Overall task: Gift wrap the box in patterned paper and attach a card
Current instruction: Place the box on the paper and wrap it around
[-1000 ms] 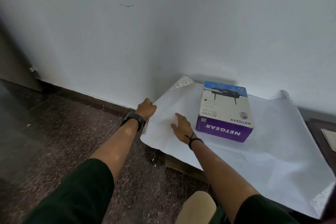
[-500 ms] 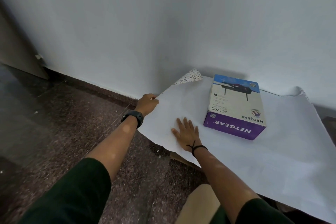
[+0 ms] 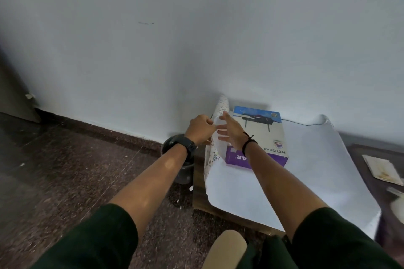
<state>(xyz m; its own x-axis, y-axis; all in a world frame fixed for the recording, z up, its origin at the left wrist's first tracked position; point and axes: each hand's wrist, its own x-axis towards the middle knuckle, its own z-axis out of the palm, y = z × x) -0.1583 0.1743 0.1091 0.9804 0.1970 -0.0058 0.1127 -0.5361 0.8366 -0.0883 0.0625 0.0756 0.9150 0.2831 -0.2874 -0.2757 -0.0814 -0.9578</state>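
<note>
A white-and-purple Netgear box lies on a large sheet of wrapping paper spread white side up on a low wooden table. The paper's left edge stands lifted beside the box, showing its patterned side. My left hand, with a black watch on the wrist, is closed on that raised edge. My right hand is open with fingers spread, flat against the inner white face of the lifted flap, in front of the box's left side.
A white wall runs right behind the table. A dark round pot stands on the speckled floor left of the table. A folded cloth or card lies on a dark surface at the right. My knee is at the bottom.
The paper's left edge has been lifted from flat up against the box's left side. My right hand rose off the paper and now rests against the raised flap.
</note>
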